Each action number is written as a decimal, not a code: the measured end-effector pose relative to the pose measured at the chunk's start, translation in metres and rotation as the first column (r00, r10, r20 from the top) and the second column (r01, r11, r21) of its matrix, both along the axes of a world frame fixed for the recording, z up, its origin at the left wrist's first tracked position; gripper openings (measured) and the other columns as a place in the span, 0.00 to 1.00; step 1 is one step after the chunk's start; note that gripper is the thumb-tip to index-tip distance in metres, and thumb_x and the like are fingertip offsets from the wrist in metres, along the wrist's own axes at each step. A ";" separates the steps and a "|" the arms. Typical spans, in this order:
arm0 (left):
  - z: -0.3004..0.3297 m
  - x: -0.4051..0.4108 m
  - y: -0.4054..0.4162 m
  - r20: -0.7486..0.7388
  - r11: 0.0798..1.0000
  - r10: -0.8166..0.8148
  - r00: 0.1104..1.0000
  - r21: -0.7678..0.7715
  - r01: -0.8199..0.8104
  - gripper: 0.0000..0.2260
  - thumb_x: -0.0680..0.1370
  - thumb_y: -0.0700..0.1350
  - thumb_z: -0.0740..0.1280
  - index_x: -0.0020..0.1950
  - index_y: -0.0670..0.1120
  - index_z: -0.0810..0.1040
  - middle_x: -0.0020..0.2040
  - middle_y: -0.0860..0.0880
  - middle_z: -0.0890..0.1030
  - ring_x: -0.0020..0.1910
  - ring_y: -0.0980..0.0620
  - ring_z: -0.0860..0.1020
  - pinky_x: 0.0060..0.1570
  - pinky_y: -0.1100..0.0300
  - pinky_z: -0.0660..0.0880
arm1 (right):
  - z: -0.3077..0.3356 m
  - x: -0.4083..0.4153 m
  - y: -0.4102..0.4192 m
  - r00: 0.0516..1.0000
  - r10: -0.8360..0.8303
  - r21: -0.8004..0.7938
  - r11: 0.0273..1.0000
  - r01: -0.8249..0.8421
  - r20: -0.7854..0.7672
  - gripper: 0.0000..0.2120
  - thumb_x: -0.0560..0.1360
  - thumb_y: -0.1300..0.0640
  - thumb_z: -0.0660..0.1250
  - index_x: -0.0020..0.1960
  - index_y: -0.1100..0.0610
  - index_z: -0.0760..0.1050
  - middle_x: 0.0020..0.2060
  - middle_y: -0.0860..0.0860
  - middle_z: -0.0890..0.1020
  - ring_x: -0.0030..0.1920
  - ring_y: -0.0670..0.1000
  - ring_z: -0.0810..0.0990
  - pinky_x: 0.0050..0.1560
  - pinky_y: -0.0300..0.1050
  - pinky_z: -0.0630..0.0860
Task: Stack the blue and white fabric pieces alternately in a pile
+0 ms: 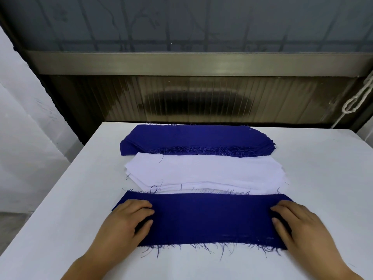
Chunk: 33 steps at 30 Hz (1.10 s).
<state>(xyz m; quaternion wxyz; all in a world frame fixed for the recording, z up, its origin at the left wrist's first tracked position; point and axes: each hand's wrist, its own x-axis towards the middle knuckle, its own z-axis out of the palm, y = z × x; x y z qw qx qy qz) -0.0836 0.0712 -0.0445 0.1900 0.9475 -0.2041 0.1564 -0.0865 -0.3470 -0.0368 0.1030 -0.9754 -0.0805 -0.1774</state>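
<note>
I see a long dark-blue fabric strip with frayed edges (203, 219) lying flat along the near edge of the white desk (60, 219). My left hand (125, 221) rests on its left end, fingers loosely curved and pressing down, not pinching. My right hand (296, 223) presses the right end the same way. Just beyond the strip, touching its far edge, sits a pile of white fabric pieces (203, 170). Behind that, by the desk's far edge, lies a stack of dark-blue fabric pieces (197, 138).
</note>
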 end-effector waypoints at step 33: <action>0.001 0.083 -0.063 0.243 0.995 0.001 0.970 0.092 -0.024 0.10 0.72 0.40 0.71 0.53 0.44 0.85 0.55 0.49 0.84 0.52 0.49 0.83 0.54 0.54 0.78 | -0.012 0.090 0.024 0.971 0.199 0.089 0.973 -0.211 0.132 0.08 0.76 0.58 0.68 0.53 0.55 0.84 0.53 0.47 0.84 0.52 0.50 0.83 0.58 0.37 0.69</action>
